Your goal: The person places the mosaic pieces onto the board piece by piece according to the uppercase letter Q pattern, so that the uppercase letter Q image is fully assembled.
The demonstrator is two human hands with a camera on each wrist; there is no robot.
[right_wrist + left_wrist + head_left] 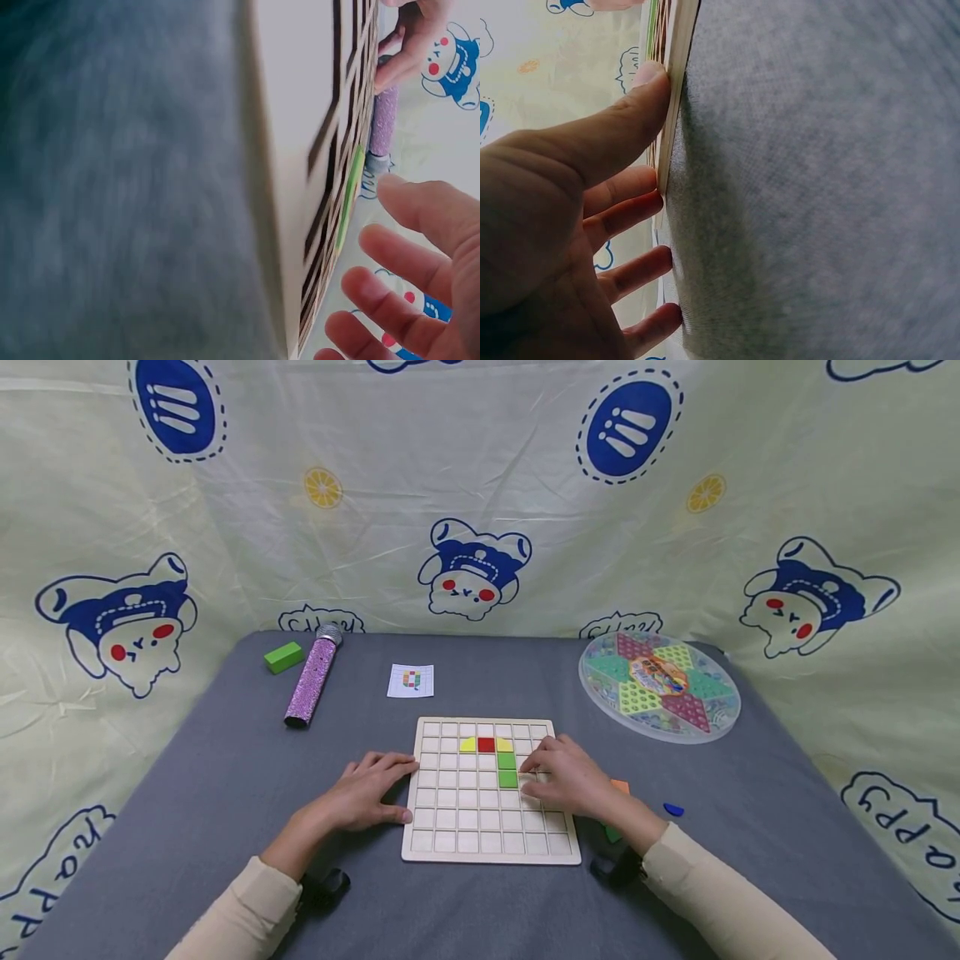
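Note:
A pale wooden grid board (pixel 456 842) lies flat on the table. In its upper part sit a red square tile (pixel 486 745) between two yellow tiles with curved edges (pixel 468 745), and two green square tiles (pixel 507 770) below the right yellow one. My left hand (pixel 367 793) touches the board's left edge with thumb and fingertips, fingers extended, as the left wrist view shows. Over the board's right side, beside the green tiles, is my right hand (pixel 566 777); the right wrist view shows its fingers (pixel 394 300) spread with nothing between them.
Right of the board, an orange piece (pixel 620 786) and a green piece (pixel 612 834) are partly covered by my right forearm, near a blue piece (pixel 673 810). Farther back are a pattern card (pixel 411 692), a glittery microphone (pixel 311 681), a green block (pixel 283 657) and a round game board (pixel 637 718).

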